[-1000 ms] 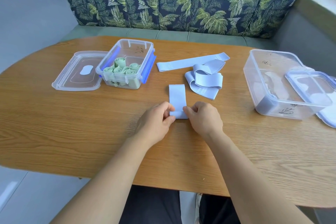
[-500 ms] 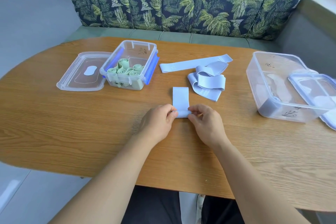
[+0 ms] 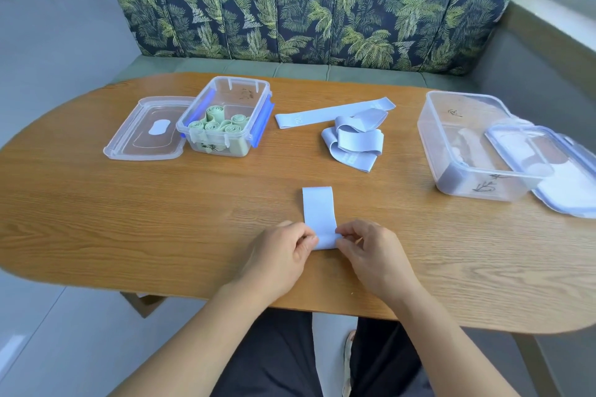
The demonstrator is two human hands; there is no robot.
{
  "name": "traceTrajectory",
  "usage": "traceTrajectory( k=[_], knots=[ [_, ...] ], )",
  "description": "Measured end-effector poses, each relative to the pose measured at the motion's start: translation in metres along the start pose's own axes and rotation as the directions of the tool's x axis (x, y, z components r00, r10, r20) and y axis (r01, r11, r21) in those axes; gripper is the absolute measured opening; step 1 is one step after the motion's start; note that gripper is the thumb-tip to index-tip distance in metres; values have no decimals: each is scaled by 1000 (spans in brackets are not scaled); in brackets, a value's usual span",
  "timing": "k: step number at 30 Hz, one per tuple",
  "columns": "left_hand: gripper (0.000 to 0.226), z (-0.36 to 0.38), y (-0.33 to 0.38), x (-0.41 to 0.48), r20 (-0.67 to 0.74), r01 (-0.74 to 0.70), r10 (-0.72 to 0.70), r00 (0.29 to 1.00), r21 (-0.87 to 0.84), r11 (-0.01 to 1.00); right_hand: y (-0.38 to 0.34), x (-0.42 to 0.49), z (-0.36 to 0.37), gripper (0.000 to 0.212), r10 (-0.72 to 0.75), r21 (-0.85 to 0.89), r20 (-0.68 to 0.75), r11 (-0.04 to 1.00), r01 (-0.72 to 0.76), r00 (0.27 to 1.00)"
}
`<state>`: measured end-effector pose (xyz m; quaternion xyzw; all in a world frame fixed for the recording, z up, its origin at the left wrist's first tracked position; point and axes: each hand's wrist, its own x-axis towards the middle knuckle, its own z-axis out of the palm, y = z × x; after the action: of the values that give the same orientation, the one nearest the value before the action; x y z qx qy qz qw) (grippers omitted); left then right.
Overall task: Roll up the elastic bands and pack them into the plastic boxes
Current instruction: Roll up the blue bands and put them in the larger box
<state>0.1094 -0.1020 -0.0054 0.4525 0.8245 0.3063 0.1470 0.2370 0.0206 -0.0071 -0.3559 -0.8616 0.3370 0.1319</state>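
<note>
1. Where the fingertips meet at the near end of a pale blue elastic band (image 3: 317,209), the left hand (image 3: 280,255) pinches its left edge and the right hand (image 3: 374,255) pinches its right edge, fingers curled onto the fabric. The fingers cover that end, so how far it is rolled cannot be told.
2. The rest of this band lies flat on the wooden table (image 3: 129,219), running straight away from the hands toward the far side.
3. Beyond it, to the far right, sits a loose heap of blue bands (image 3: 353,142); the loops overlap, so their count is unclear. Touching the heap's far side, 1 long band (image 3: 332,114) lies stretched flat, its print too small to read.
4. To the far left stands a small clear box (image 3: 263,113) with blue clips, holding green rolls (image 3: 219,124) on end. Its lid (image 3: 145,132) lies just beside it on the left.
5. At the right stands a large clear box (image 3: 467,138); something pale blue shows dimly through its near wall. A second lid (image 3: 548,164) leans against the box's right side, cut off by the picture's edge.
6. Behind the table runs a leaf-print sofa (image 3: 306,3).
</note>
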Motion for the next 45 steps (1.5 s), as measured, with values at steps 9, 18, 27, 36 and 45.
traceTrajectory(
  k=[9, 18, 27, 36, 45],
  knots=[
    [34, -2, 1, -7, 0, -5, 5, 1000, -59, 998, -2, -8, 1, 22, 11, 1, -43, 1000, -11, 999],
    [18, -1, -6, 0, 8, -39, 40, 999, -120, 992, 1, -8, 6, 25, 6, 28, -97, 1000, -3, 995],
    [30, -2, -11, 13, 36, -33, 38, 999, -118, 992, 1, -7, 14, 21, -101, 1, -165, 995, 103, 981],
    [22, 1, -8, 12, -27, -65, 61, 998, -156, 986, 4, 8, 9, 22, -82, 10, -105, 996, 83, 991],
    [20, -6, -11, 29, 37, -41, 45, 998, -97, 994, 0, 8, 11, 23, -102, 38, -154, 993, 109, 983]
  ],
)
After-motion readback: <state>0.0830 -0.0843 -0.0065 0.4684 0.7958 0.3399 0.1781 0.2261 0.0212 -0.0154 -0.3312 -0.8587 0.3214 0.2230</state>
